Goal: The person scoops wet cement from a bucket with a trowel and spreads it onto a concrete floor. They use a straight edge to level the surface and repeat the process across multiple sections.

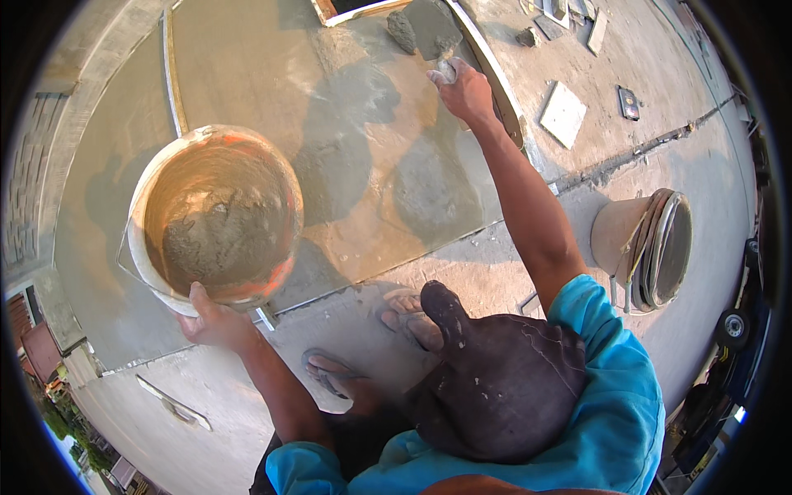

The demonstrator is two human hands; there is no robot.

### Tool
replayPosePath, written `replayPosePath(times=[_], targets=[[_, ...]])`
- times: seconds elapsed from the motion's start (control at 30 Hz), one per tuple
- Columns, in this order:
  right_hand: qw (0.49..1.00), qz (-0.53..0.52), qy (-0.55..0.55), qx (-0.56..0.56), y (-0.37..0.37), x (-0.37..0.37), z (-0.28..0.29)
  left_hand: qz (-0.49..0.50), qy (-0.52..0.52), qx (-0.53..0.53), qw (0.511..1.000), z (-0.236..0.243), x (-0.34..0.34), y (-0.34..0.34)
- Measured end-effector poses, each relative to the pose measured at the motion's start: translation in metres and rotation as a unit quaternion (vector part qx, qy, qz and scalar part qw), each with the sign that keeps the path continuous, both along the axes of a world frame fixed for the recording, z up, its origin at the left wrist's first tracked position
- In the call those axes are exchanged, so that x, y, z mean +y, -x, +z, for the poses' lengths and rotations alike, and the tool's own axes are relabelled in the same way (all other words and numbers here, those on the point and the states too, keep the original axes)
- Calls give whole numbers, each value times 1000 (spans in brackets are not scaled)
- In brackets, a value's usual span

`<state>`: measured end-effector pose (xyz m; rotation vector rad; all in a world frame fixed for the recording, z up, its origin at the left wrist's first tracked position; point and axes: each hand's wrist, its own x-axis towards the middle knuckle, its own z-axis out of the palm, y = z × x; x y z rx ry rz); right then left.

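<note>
My left hand (pixel 213 320) grips the near rim of a large pale bucket (pixel 285 177), thumb over the edge and the other fingers mostly hidden below it. The bucket is tilted toward me, its inside smeared with orange, and it holds wet grey mortar (pixel 223 231). My right arm reaches far forward, and the right hand (pixel 467 89) is closed round the handle of a trowel (pixel 436 31). The trowel's grey blade is over the wet slab near a lump of mortar (pixel 402 33). Under both hands spreads a smooth wet cement surface (pixel 247 74).
Stacked buckets (pixel 631 239) lie tipped at the right. Beyond the slab's edge strip (pixel 487 62) are a white tile (pixel 563 114), a small dark box (pixel 628 103) and rubble. A thin strip (pixel 172 74) crosses the slab. My sandalled foot (pixel 334 367) stands near its front edge.
</note>
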<state>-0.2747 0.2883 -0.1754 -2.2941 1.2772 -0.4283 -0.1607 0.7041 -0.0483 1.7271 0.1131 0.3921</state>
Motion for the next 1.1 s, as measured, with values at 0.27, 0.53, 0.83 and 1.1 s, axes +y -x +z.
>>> replayPosePath(times=[0.27, 0.53, 0.83, 1.1], targets=[[987, 56, -146, -21, 39, 32, 34, 34, -61, 36, 997, -6, 9, 7], [866, 475, 44, 149, 20, 169, 115, -138, -211, -78, 965, -30, -27, 39], [829, 527, 167, 85, 23, 211, 107, -232, -289, -194, 908, -12, -40, 33], [825, 541, 135, 89, 21, 207, 101, -263, -255, -224, 903, -10, -34, 28]])
